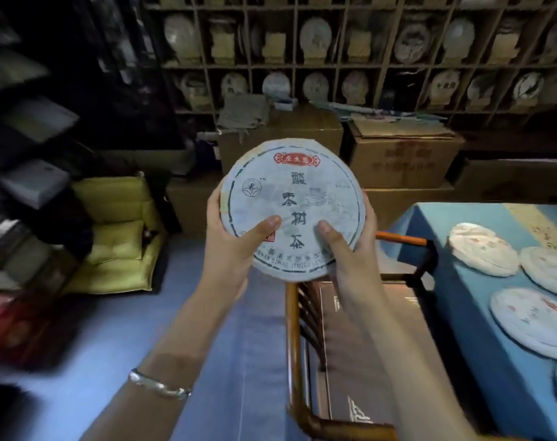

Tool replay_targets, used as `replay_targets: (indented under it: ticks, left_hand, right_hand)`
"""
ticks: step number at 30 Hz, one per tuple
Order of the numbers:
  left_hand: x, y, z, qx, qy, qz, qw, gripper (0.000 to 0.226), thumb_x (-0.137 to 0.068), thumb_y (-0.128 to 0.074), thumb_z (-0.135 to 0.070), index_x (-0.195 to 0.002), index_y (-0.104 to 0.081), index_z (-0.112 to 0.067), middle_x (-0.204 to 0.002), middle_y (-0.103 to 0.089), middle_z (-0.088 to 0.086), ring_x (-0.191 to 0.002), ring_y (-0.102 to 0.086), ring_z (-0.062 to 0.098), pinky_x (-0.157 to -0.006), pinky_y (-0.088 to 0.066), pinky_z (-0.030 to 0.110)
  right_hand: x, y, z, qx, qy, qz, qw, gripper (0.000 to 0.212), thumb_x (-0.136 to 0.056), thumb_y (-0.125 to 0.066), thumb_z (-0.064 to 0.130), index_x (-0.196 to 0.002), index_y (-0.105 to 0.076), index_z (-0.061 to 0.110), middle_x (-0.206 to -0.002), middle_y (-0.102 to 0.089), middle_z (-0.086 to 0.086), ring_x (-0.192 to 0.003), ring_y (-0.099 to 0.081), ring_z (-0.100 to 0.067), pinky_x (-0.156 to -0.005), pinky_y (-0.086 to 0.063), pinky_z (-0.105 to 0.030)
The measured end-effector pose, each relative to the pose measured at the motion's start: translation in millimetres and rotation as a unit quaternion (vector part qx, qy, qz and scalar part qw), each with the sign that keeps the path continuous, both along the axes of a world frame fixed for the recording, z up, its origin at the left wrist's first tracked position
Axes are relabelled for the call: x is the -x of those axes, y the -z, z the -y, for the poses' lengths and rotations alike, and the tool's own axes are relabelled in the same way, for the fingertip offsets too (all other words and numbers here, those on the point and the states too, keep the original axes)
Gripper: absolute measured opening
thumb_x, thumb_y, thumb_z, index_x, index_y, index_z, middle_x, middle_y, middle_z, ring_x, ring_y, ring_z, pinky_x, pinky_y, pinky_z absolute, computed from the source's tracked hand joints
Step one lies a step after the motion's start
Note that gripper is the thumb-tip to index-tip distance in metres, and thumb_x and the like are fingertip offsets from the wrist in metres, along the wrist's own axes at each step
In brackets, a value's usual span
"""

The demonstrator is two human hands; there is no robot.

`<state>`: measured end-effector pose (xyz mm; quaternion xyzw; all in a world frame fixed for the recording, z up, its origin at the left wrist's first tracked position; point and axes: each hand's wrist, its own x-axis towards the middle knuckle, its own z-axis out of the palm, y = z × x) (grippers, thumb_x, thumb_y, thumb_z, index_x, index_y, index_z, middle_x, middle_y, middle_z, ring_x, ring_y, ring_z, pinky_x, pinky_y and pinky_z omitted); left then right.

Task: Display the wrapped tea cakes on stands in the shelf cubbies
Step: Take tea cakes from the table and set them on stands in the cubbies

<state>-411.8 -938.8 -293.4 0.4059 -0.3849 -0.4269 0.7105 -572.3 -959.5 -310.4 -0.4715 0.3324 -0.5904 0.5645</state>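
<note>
A bracelet circles the left wrist; left grip and right grip clasp a wrapped tea cake upright, shelf cubbies behind it.

one held tea cake, four on table, two hands

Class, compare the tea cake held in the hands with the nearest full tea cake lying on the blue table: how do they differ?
The held tea cake is raised nearly upright, gripped by the left hand and right hand; the table tea cake lies flat, untouched. The held one shows bold dark characters; the table one faint reddish marks. Both are round and paper-wrapped.
</note>
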Motion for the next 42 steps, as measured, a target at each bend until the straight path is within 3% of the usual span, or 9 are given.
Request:
replay_targets:
  ticks: [4, 8, 12, 15, 19, 23, 32, 39, 42]
  left_hand:
    - [-96.2, -19.9, -7.5, 0.014, -0.023, 0.019, 0.999, 0.087, -0.065, -0.083, -0.003, -0.139, -0.039, -0.017, -0.132, -0.059, 0.011, -0.119, -0.061, 0.026, -0.087, -0.057, 0.047]
    - [-160.4, -35.3, -8.0, 0.025, -0.064, 0.013, 0.998, 0.083, -0.066, -0.084, -0.004, -0.137, -0.042, -0.02, -0.128, -0.062, 0.008, -0.116, -0.063, 0.025, -0.088, -0.056, 0.051]
    - [-208.7, -55.4, 2.3, 0.058, -0.07, 0.0, 0.996, 0.075, -0.069, -0.078, -0.001, -0.132, -0.045, -0.023, -0.125, -0.064, 0.009, -0.114, -0.064, 0.026, -0.085, -0.057, 0.048]
    - [-236.5, -68.0, 16.9, 0.076, -0.077, -0.004, 0.994, 0.073, -0.071, -0.077, 0.0, -0.131, -0.045, -0.024, -0.126, -0.063, 0.009, -0.115, -0.064, 0.027, -0.085, -0.057, 0.048]
    - [-263.1, -81.9, 51.8, 0.08, -0.09, -0.003, 0.993, 0.075, -0.07, -0.08, -0.001, -0.132, -0.045, -0.025, -0.124, -0.064, 0.008, -0.111, -0.066, 0.026, -0.082, -0.059, 0.045]
    - [-287.2, -100.6, 110.5, 0.095, -0.085, 0.006, 0.992, 0.075, -0.069, -0.077, -0.005, -0.133, -0.044, -0.027, -0.119, -0.067, 0.005, -0.106, -0.068, 0.025, -0.078, -0.06, 0.044]
    - [-324.4, -171.8, 316.0, 0.166, -0.02, 0.06, 0.984, 0.076, -0.071, -0.082, -0.01, -0.133, -0.044, -0.031, -0.123, -0.065, 0.004, -0.109, -0.067, 0.024, -0.08, -0.059, 0.046]
    - [-338.7, -191.0, 446.0, 0.168, 0.014, 0.062, 0.984, 0.077, -0.069, -0.079, -0.012, -0.133, -0.044, -0.035, -0.109, -0.072, -0.01, -0.101, -0.07, 0.017, -0.075, -0.06, 0.041]
    - [-345.1, -187.9, 495.1, 0.15, 0.023, 0.063, 0.986, 0.081, -0.067, -0.082, -0.017, -0.135, -0.043, -0.039, -0.114, -0.069, -0.01, -0.103, -0.069, 0.017, -0.082, -0.059, 0.049]
  right_hand:
    - [-97.4, -9.6, 3.7, 0.01, -0.036, 0.02, 0.999, 0.077, -0.082, -0.071, 0.018, -0.144, -0.03, 0.035, -0.14, -0.053, 0.001, -0.126, -0.056, -0.017, -0.093, -0.055, -0.042]
    - [-162.4, -30.9, 18.8, 0.046, 0.003, -0.067, 0.997, 0.074, -0.073, -0.079, 0.051, -0.133, -0.036, 0.054, -0.143, -0.042, 0.006, -0.134, -0.045, -0.016, -0.103, -0.047, -0.048]
    - [-213.4, -54.7, 39.5, 0.052, -0.082, 0.009, 0.995, 0.07, -0.078, -0.072, 0.023, -0.134, -0.035, 0.044, -0.132, -0.057, 0.006, -0.121, -0.06, -0.014, -0.091, -0.057, -0.042]
    - [-241.6, -68.9, 57.1, 0.073, -0.09, 0.012, 0.993, 0.072, -0.078, -0.073, 0.023, -0.135, -0.035, 0.042, -0.133, -0.057, 0.004, -0.121, -0.06, -0.017, -0.092, -0.055, -0.049]
    - [-274.0, -86.8, 95.3, 0.059, -0.1, 0.027, 0.993, 0.076, -0.074, -0.076, 0.025, -0.138, -0.037, 0.037, -0.128, -0.062, 0.003, -0.116, -0.064, -0.017, -0.087, -0.058, -0.047]
    - [-298.3, -108.1, 154.0, 0.066, -0.105, 0.059, 0.991, 0.066, -0.075, -0.075, 0.016, -0.134, -0.047, 0.029, -0.124, -0.067, -0.001, -0.113, -0.066, -0.021, -0.088, -0.057, -0.047]
    - [-318.6, -184.0, 344.0, 0.117, -0.085, 0.077, 0.986, 0.056, -0.079, -0.072, 0.01, -0.127, -0.053, 0.032, -0.119, -0.07, 0.002, -0.107, -0.069, -0.018, -0.078, -0.06, -0.036]
    - [-324.8, -204.3, 457.9, 0.126, -0.065, 0.049, 0.989, 0.062, -0.07, -0.077, 0.016, -0.127, -0.056, 0.031, -0.121, -0.07, 0.0, -0.111, -0.067, -0.023, -0.09, -0.056, -0.048]
    - [-325.7, -203.5, 500.7, 0.122, -0.054, 0.035, 0.99, 0.058, -0.077, -0.075, 0.008, -0.13, -0.056, 0.024, -0.121, -0.07, -0.002, -0.111, -0.067, -0.025, -0.088, -0.058, -0.048]
